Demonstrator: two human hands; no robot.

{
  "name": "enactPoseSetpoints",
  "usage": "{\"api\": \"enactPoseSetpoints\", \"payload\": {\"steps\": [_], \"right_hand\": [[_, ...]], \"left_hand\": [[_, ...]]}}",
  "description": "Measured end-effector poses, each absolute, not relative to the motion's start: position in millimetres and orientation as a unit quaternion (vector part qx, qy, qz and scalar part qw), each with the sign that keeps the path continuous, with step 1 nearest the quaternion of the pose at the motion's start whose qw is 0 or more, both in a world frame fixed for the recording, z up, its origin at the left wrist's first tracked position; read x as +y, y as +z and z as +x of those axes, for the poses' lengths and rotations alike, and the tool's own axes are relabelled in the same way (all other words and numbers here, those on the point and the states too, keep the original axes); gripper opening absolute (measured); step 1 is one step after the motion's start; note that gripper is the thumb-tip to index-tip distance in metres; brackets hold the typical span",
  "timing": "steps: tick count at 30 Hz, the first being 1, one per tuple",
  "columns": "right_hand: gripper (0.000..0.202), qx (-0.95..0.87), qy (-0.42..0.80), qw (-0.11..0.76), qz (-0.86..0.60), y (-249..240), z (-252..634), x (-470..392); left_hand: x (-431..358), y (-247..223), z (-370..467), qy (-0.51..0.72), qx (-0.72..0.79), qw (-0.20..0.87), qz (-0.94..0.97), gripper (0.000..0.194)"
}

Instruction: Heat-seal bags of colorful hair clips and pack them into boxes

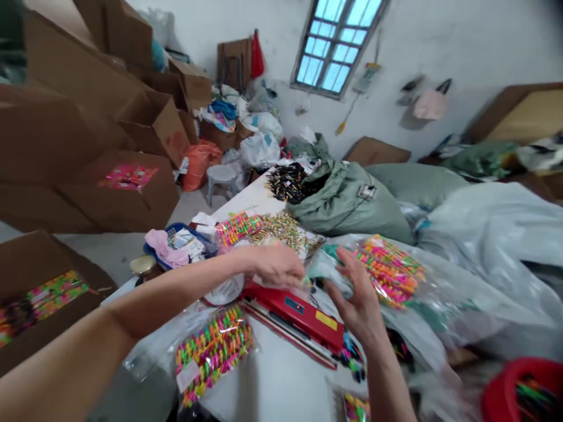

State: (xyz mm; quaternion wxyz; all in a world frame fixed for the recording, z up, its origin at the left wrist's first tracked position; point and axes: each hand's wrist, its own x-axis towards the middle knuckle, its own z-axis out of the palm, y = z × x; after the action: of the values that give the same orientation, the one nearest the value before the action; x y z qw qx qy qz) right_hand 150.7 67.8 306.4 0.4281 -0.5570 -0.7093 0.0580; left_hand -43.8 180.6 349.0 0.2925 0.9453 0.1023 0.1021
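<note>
My left hand hangs over the back of a red bag sealer, its fingers curled together. A pale scrap shows at the fingertips, but what they hold is too blurred to name. My right hand is open at the sealer's right end, thumb and fingers apart, with nothing in them. Behind it, crumpled pale-green plastic lies near the fingers. A clear bag of multicoloured small pieces lies on the white table in front of the sealer. A similar bag of bright pieces rests right of my right hand.
A blue basket stands at the table's left edge. Gold-coloured small pieces and black ones lie further back, beside a large green sack. Cardboard boxes crowd the left; a red bucket stands lower right.
</note>
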Motion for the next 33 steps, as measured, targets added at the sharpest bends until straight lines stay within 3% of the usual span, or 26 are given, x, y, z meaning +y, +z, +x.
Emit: {"api": "enactPoseSetpoints", "payload": {"steps": [3, 7, 10, 14, 18, 23, 26, 29, 33], "right_hand": [[0.055, -0.832, 0.099, 0.252, -0.485, 339, 138, 55], [0.041, -0.866, 0.274, 0.079, -0.411, 276, 139, 10], [0.008, -0.821, 0.301, 0.002, -0.486, 206, 159, -48], [0.014, -0.774, 0.253, -0.062, -0.577, 155, 177, -111], [0.013, -0.757, 0.188, -0.074, -0.621, 139, 184, -120], [0.016, -0.654, 0.261, 0.032, -0.709, 102, 211, -110], [0.022, -0.542, 0.382, 0.178, -0.727, 65, 222, -111], [0.030, -0.381, 0.482, 0.339, -0.712, 29, 217, -112], [0.039, -0.154, 0.453, 0.492, -0.727, -8, 202, -108]], "left_hand": [[137, 354, -49, 0.037, -0.052, 0.280, 0.958, 0.025], [80, 296, -38, -0.038, -0.049, 0.308, 0.949, 0.020], [29, 230, -33, -0.084, -0.044, 0.330, 0.939, 0.021], [-11, 162, -47, -0.115, 0.046, 0.368, 0.921, 0.028], [11, 125, -63, -0.184, 0.156, 0.293, 0.925, 0.032], [57, 99, -52, -0.205, 0.243, 0.241, 0.917, 0.022], [68, 80, -39, -0.171, 0.311, 0.282, 0.891, 0.035], [73, 56, -25, -0.139, 0.431, 0.367, 0.812, 0.016], [80, 29, -15, -0.106, 0.521, 0.439, 0.724, 0.013]]}}
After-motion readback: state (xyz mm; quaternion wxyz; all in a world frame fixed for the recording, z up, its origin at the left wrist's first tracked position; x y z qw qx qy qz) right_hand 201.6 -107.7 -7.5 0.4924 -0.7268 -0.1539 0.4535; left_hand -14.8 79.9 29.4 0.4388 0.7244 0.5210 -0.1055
